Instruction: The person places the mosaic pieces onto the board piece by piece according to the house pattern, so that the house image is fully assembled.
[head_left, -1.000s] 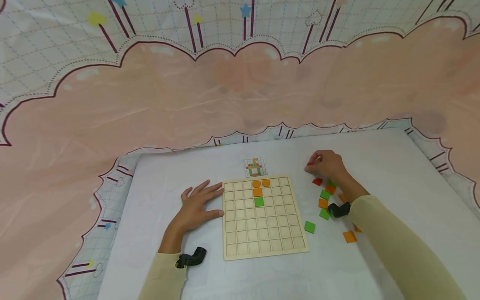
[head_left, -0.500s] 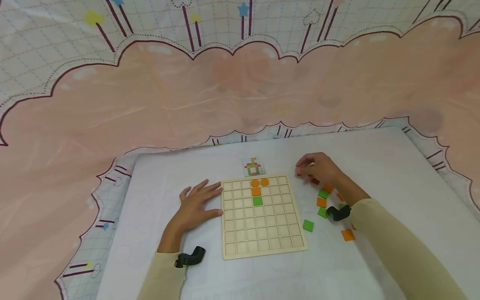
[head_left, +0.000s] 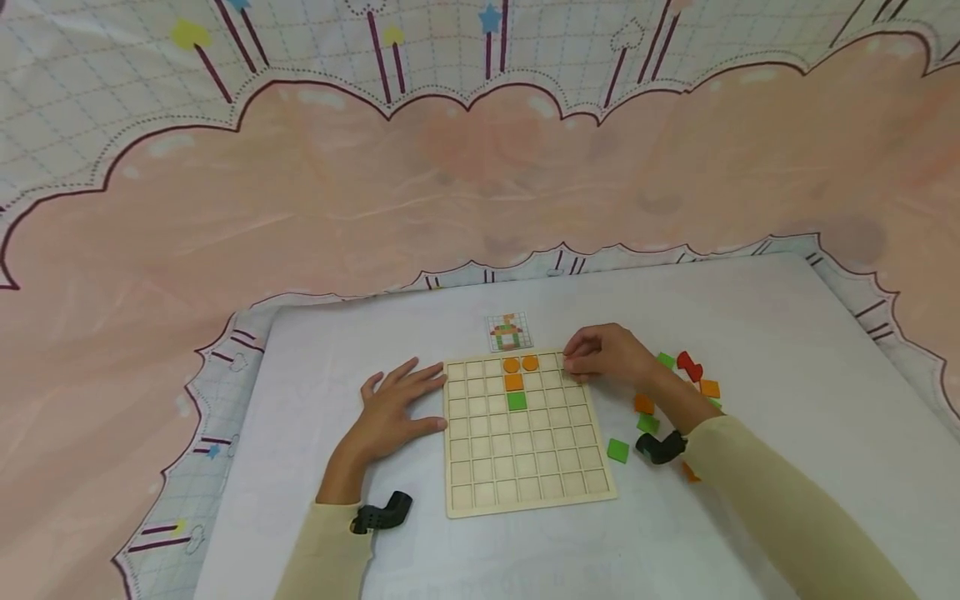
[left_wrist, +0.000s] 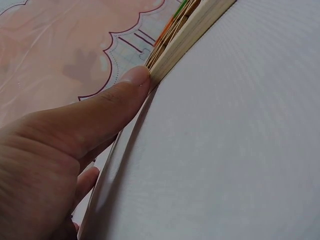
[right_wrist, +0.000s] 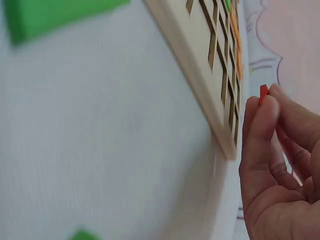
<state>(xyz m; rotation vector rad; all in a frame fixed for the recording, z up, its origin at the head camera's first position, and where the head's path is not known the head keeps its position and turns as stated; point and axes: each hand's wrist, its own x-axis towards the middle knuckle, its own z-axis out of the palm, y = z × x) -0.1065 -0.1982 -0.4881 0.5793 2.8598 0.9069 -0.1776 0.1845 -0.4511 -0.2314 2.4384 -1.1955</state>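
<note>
Piece [right_wrist: 263, 93], red, in right hand [head_left: 609, 354]

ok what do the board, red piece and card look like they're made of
Board: likely wood, matte; pale tan, with faint lines along its edge.
Red piece: painted wood or plastic, smooth, evenly coloured; too little shows to tell.
Card: probably paper or cardboard, thin, printed; finish unclear.
</note>
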